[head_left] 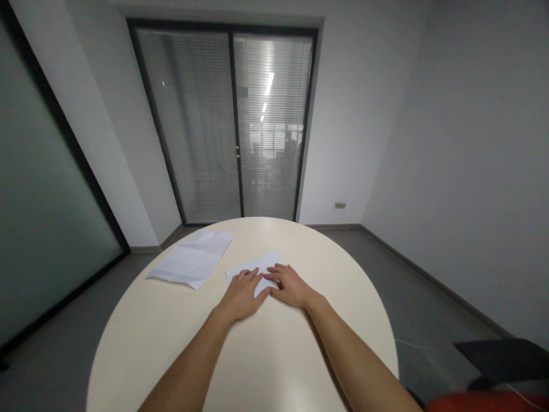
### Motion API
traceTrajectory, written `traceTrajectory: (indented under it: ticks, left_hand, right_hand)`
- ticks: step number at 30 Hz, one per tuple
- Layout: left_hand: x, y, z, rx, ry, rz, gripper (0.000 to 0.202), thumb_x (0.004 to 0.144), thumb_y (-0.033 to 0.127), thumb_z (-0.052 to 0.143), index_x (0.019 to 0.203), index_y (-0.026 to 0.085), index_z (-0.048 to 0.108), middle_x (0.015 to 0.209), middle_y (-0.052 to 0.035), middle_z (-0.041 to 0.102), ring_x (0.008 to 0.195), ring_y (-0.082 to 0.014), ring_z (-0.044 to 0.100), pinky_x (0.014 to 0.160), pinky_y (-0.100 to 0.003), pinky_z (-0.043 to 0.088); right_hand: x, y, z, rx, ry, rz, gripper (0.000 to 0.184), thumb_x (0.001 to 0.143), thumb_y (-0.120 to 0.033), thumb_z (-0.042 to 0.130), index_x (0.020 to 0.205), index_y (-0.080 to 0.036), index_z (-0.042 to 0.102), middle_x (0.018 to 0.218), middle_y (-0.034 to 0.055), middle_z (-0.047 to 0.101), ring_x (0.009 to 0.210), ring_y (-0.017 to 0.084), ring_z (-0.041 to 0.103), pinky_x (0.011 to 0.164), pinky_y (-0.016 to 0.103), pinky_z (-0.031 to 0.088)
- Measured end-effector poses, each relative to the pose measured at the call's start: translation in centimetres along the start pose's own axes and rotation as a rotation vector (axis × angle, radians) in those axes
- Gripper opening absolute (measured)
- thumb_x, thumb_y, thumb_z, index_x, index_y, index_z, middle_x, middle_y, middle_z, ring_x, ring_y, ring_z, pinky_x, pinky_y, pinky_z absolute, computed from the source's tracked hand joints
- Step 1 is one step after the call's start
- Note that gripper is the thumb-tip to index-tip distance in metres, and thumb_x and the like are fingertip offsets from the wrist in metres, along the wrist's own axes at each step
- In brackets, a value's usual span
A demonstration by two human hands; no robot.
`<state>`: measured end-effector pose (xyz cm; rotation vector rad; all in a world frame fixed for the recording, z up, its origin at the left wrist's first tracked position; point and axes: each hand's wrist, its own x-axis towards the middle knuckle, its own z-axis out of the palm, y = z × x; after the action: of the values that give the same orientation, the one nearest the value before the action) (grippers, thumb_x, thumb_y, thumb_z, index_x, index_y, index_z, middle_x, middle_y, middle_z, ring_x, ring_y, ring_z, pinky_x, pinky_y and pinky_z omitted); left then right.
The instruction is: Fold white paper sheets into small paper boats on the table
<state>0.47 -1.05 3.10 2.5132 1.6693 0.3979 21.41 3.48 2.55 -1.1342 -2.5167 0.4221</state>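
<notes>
A small folded sheet of white paper (269, 260) lies on the round cream table (171, 332). My left hand (244, 292) rests on its left part, palm down with the fingers stretched forward and the thumb out to the side. From the right, my right hand (289, 284) lies over the same paper, its fingers spread and pointing left. The two thumbs nearly meet at the near edge. Much of the paper is hidden beneath both hands. Off to the left, a larger creased white sheet (193, 257) lies flat, apart from my hands.
Beyond the table stands a dark-framed glass door (235, 126) with blinds. A frosted glass panel (47, 200) is on the left. At the lower right are a black object (506, 357) and something red (484, 401), beside the table's edge.
</notes>
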Motion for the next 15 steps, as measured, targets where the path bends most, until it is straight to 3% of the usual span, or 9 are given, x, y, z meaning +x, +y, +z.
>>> traceTrajectory:
  ticks: [10,15]
  left_hand:
    - [-0.1,-0.4,0.8,-0.184,-0.053,0.064,0.075,0.085,0.053,0.064,0.148,0.017,0.047,0.157,-0.0125,0.045,0.15,-0.0358,0.031,0.122,-0.049,0.029]
    - [-0.1,-0.4,0.7,-0.247,-0.023,0.143,0.063,0.082,0.044,0.069,0.136,0.016,0.055,0.152,-0.0147,0.05,0.146,-0.0334,0.039,0.122,-0.048,0.031]
  right_hand:
    - [0.2,2.1,-0.1,-0.041,0.051,0.124,0.039,0.097,-0.032,0.05,0.132,-0.029,0.067,0.15,0.0092,0.054,0.143,0.035,0.04,0.115,0.067,0.024]
    - [0.2,2.1,0.0,-0.051,0.089,0.153,0.036,0.097,-0.026,0.05,0.127,-0.029,0.07,0.146,0.0073,0.058,0.142,0.033,0.041,0.115,0.068,0.02]
